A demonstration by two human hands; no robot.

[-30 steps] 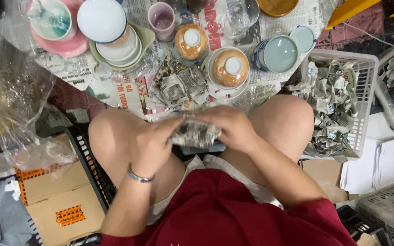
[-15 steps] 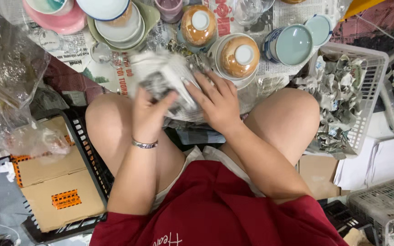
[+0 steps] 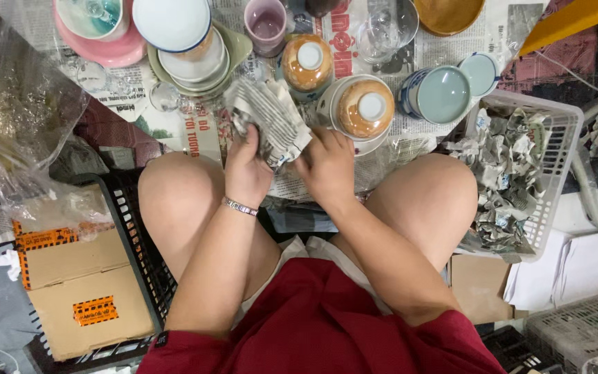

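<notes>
Hands have lifted from the lap and now work out in front of the knees, over the newspaper-covered floor. The crumpled grey newspaper bundle [image 3: 271, 121], a lumpy wrap of printed paper, sat low between the thighs a second ago; now it is raised and tilted, just left of the upturned brown-glazed bowl with the white foot ring [image 3: 363, 107]. The left hand [image 3: 247, 170], with a thin beaded bracelet at the wrist, cups the bundle from below with fingers curled shut around its lower edge. The right hand [image 3: 327, 166] presses against the bundle's lower right corner, fingers bent and gripping the paper, close to the brown bowl's rim. Whatever lies inside the paper is hidden.

Judging by the shift, the wrapping looks mostly closed and is being turned and tightened rather than begun.

Left of the brown bowl and beyond the bundle stands a stack of white saucers on a pale green dish [image 3: 188, 48]; right of it sits a pale celadon cup with a blue-patterned outside [image 3: 441, 93]. Farther right of the bowl, a white plastic slatted basket [image 3: 562, 138] holds more paper-wrapped lumps
</notes>
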